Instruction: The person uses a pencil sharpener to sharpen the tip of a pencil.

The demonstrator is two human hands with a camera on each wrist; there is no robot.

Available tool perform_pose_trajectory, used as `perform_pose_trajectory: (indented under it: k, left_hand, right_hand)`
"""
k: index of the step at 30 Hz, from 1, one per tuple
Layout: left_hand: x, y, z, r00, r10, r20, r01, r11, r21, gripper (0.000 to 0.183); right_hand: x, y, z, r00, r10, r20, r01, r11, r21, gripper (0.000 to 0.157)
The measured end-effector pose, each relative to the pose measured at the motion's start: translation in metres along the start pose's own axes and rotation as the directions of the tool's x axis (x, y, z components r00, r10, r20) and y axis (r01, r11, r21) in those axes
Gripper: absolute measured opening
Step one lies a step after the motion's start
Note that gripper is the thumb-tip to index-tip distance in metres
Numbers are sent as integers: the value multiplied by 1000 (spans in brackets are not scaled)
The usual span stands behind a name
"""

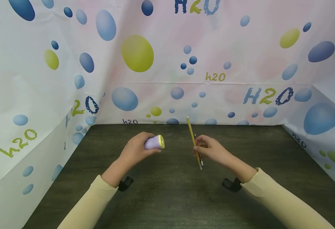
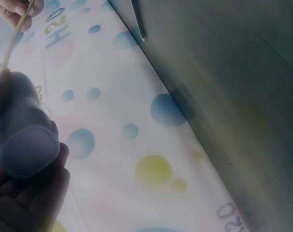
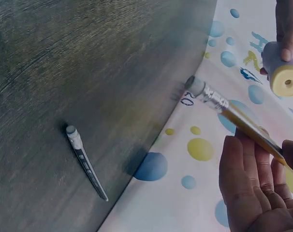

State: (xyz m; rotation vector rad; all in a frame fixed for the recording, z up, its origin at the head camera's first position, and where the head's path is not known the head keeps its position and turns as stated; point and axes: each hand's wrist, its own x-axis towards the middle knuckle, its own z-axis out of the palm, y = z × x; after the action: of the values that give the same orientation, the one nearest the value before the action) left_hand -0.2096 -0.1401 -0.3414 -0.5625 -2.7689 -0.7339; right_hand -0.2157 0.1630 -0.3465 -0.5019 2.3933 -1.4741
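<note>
A lavender pencil sharpener (image 1: 152,143) is held by the left hand (image 1: 133,149), with the thumb and fingers curled around its sides. Its round yellow end, which has a small hole in the middle, is pointed toward the right hand (image 1: 208,149). By that hand a yellow pencil (image 1: 190,129) is pinched between the thumb and fingers. The pencil is held on a slant, with its tip up and away from the person and its eraser end down and nearer. The sharpener is kept in the air to the left of the pencil, and a gap can be seen between the two. A black pencil (image 3: 87,163) with a pale eraser end is laid on the dark wooden table (image 1: 167,197), beneath the right hand and touched by neither hand. Behind the table, a white sheet (image 1: 164,28) is covered with blue and green spots and "H2O" letters. Both arms are covered by pale yellow sleeves (image 1: 284,194).
</note>
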Motion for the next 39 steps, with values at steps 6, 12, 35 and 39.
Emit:
perform_pose_trajectory:
  k: [6, 12, 35, 39]
  left_hand:
    - [2, 4, -2, 1000, 11, -2, -11, 1000, 5, 53]
    - [2, 9, -3, 1000, 11, 23, -12, 1000, 7, 53]
    - [6, 20, -7, 997, 80, 12, -80, 997, 11, 52]
    - [6, 23, -6, 995, 99, 14, -99, 995, 4, 51]
  right_hand:
    - [-12, -3, -5, 998, -54, -23, 52, 996, -74, 26]
    - [-23, -3, -9, 995, -87, -54, 77, 984, -158, 29]
    - [-38, 8, -22, 993, -105, -46, 94, 977, -190, 30]
    - [-39, 7, -22, 991, -120, -55, 103, 963, -250, 29]
